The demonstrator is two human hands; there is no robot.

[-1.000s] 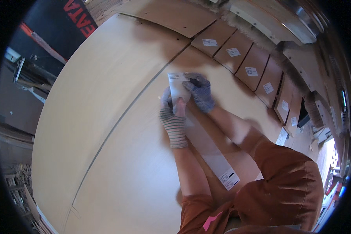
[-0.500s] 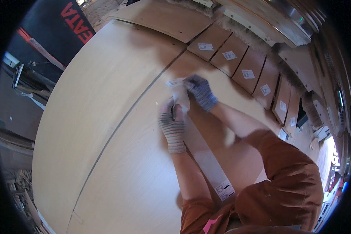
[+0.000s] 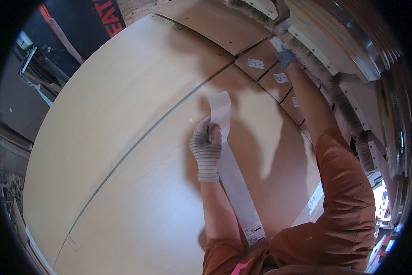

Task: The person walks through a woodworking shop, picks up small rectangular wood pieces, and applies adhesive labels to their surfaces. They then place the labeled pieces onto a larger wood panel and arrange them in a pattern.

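In the head view, the left hand [image 3: 207,144] pinches the label strip [image 3: 235,181] left of the small boards [image 3: 272,89], three of which visibly carry white labels [image 3: 256,63], while a long length seems left unused. The right hand [image 3: 286,57], its grip unclear, has gone from the strip's top, now without print, to a pale slip [image 3: 276,44] at the boards' far end.

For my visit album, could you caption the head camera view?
Gloved left hand grips a pale label strip while the gloved right hand reaches over brown boards bearing white labels.
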